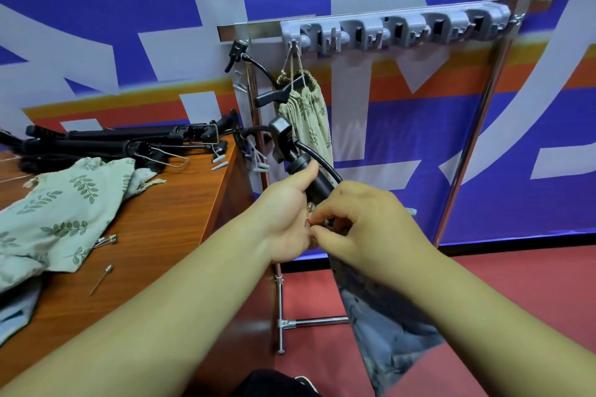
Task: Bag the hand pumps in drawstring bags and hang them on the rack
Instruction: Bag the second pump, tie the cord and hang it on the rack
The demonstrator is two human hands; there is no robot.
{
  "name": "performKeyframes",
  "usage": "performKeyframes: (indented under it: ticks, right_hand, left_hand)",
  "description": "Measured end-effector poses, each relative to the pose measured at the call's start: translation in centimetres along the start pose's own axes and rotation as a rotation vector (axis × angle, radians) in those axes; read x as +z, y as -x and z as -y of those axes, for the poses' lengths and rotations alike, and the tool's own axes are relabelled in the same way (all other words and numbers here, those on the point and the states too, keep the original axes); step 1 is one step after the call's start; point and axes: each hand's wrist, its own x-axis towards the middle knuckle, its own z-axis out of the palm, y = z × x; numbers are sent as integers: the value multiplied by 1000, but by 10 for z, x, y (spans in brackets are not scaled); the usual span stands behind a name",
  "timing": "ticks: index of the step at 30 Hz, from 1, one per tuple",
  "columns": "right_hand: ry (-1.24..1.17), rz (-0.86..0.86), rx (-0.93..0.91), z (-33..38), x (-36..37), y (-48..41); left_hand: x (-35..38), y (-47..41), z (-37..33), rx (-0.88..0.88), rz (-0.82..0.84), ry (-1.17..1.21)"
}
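My left hand (290, 216) grips the barrel of a black hand pump (292, 151), which tilts up to the left with its hose curving to the right. My right hand (361, 226) pinches the mouth of a bluish drawstring bag (383, 325) that hangs below both hands; the pump's lower end is hidden behind my fingers. A green leaf-print bag (306, 113) with a pump handle sticking out hangs by its cord from the left hook of the grey rack (396, 29). Several more black pumps (122, 142) lie on the wooden table (167, 222).
Leaf-print bags (64, 216) lie heaped on the table's left, with loose metal needles (103, 279) and small grey nozzles (219, 166) near them. The rack's chrome frame (477, 126) stands on red floor against a blue and white banner wall. The rack's other hooks hold nothing.
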Motion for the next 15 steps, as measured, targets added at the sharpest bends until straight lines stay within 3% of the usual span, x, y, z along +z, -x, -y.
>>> performKeyframes:
  ticks: [8,13,15]
  right_hand:
    - [71,44,-92,-2,-2,-5]
    - [-119,-190,160,-13,-7,-1]
    - [-180,-209,266,-16,-6,5]
  left_hand:
    - [-2,0,2,-9,-41,-52]
    - [-4,-3,4,-22,-140,-119]
    - [-5,-5,6,-16,-158,-130]
